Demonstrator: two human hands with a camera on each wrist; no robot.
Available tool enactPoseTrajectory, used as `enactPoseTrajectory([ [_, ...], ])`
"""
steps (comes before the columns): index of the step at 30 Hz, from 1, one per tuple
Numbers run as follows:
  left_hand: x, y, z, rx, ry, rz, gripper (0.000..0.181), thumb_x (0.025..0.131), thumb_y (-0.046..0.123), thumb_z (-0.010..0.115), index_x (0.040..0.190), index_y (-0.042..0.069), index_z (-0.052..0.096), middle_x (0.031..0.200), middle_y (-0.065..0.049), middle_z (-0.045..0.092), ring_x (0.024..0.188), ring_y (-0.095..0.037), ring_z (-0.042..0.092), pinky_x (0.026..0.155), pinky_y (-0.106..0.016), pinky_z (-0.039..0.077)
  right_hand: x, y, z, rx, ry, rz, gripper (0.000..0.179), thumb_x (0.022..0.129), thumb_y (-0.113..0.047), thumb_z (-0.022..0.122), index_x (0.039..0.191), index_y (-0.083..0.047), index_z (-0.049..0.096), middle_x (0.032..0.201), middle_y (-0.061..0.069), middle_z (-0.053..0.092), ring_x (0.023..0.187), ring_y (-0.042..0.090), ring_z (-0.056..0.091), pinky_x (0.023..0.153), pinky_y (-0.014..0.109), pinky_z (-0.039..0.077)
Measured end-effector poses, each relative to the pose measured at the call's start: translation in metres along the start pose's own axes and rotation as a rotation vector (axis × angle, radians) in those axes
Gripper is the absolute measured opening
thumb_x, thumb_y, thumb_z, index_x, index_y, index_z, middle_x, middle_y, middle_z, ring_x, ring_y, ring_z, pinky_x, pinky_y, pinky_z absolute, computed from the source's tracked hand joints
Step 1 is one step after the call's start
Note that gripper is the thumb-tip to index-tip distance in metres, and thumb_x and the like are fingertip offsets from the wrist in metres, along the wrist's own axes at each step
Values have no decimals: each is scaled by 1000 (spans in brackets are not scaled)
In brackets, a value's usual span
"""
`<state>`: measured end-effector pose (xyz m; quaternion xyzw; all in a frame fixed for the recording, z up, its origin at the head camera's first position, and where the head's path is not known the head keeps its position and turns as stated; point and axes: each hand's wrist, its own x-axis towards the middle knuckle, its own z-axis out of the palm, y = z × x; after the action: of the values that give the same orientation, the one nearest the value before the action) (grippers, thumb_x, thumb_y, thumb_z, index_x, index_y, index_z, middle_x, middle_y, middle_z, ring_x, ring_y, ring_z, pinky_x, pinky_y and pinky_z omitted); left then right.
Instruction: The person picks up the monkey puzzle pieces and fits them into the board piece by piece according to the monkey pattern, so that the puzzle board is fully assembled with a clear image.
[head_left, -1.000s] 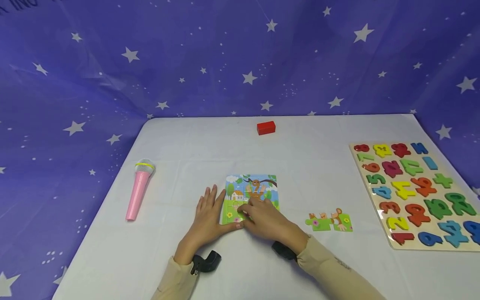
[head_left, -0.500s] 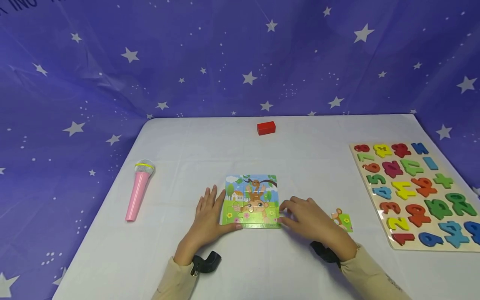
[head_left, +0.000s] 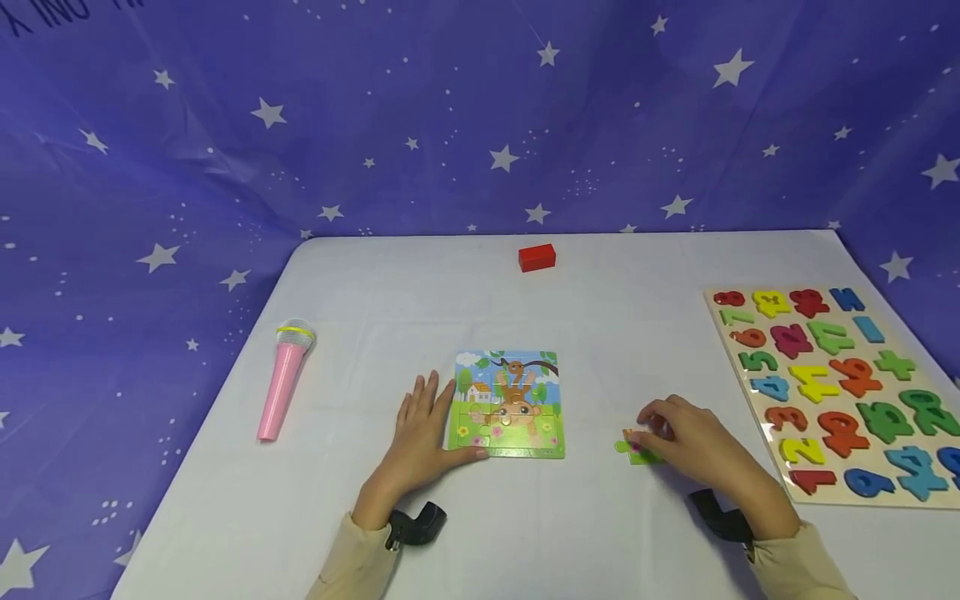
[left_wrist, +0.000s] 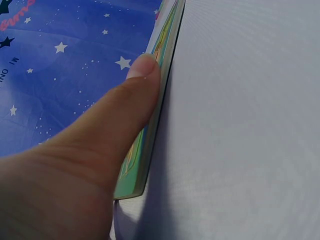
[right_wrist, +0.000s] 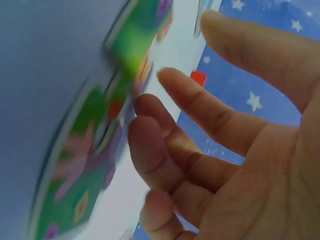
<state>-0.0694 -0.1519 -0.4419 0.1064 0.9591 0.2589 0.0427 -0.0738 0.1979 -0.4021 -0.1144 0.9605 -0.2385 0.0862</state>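
Note:
A square jigsaw puzzle with a monkey hanging upside down from a branch lies mid-table. My left hand rests along its left side, fingers straight, thumb on the near edge; the left wrist view shows that thumb against the board's rim. Farther right, my right hand hovers over two loose puzzle pieces. One green piece shows by the fingertips, while the hand covers the other in the head view. In the right wrist view this second piece appears beside the loosely bent, spread fingers, which hold nothing.
On the right lies a wooden number board with colourful numerals. A pink toy microphone is at the left, and a red block sits near the far edge. Purple starry cloth hangs behind the white table.
My right hand has left the jigsaw puzzle, passed its right edge and moved right over the loose pieces. The left hand stays at the puzzle's side.

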Motion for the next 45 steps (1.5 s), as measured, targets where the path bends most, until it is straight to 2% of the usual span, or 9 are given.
enactPoseTrajectory([
  [5, 0, 0, 1, -2, 3, 0, 106, 65, 59, 70, 144, 8, 23, 152, -18, 6, 141, -35, -1, 113, -52, 3, -2, 10, -3, -26, -7, 44, 33, 80, -36, 66, 97, -9, 65, 83, -1, 58, 77, 13, 52, 71, 34, 30],
  [12, 0, 1, 1, 0, 1, 9, 106, 64, 60, 70, 144, 8, 23, 152, -18, 7, 141, -35, 0, 112, -53, 4, -9, 16, -1, -38, -29, 34, 39, 73, -37, 72, 100, -11, 63, 86, -1, 53, 80, 13, 47, 70, 33, 28],
  [18, 0, 1, 2, 5, 3, 11, 106, 64, 61, 69, 144, 9, 22, 152, -18, 7, 141, -35, 0, 112, -53, 4, -14, 15, 6, -44, 7, 24, 45, 69, -36, 75, 103, -10, 60, 89, 1, 49, 82, 15, 42, 67, 31, 24],
  [28, 1, 0, 1, 11, 8, 2, 107, 64, 60, 70, 144, 9, 22, 152, -17, 7, 141, -34, 0, 113, -52, 4, -17, 10, 14, -37, 82, 20, 41, 68, -25, 77, 101, -6, 61, 93, 7, 51, 85, 19, 48, 67, 31, 27],
  [40, 1, -1, 2, 13, 8, 4, 106, 65, 60, 70, 144, 9, 22, 153, -18, 7, 141, -34, 0, 112, -53, 5, -16, 10, 14, 8, 88, 16, 41, 66, -21, 79, 97, -5, 56, 90, 6, 49, 84, 18, 43, 73, 37, 30],
  [45, 1, -1, 2, 14, 10, 5, 106, 64, 60, 70, 144, 9, 23, 152, -18, 7, 141, -34, 0, 112, -53, 5, -15, 10, 13, 32, 109, -9, 42, 63, -17, 80, 92, -9, 50, 80, 1, 49, 80, 17, 42, 70, 34, 27],
])
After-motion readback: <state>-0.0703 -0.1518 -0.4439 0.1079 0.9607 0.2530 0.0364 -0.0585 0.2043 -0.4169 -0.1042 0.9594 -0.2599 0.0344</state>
